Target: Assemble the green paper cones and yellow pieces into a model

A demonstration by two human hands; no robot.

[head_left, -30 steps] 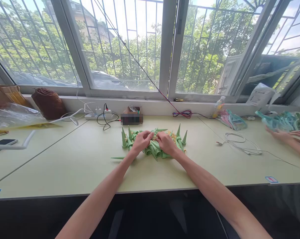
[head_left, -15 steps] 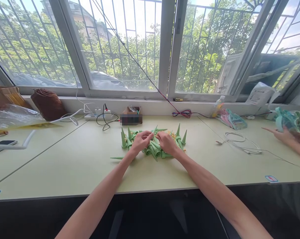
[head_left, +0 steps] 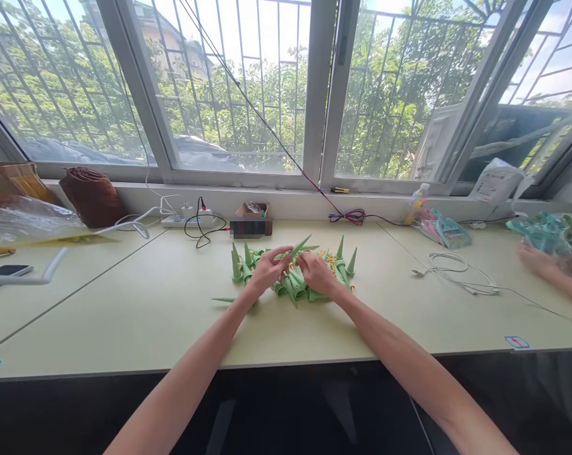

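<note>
Green cone (head_left: 299,246) is held tilted in the closed grips of left hand (head_left: 265,272) and right hand (head_left: 318,273), over the cone pile (head_left: 295,291) toward the worktop's (head_left: 172,303) far edge.

Light green paper cones (head_left: 292,284) flecked with yellow, pale yellow-green table (head_left: 124,316), brown fabric roll (head_left: 92,196) at ten o'clock, teal bags (head_left: 546,230) at three o'clock
</note>
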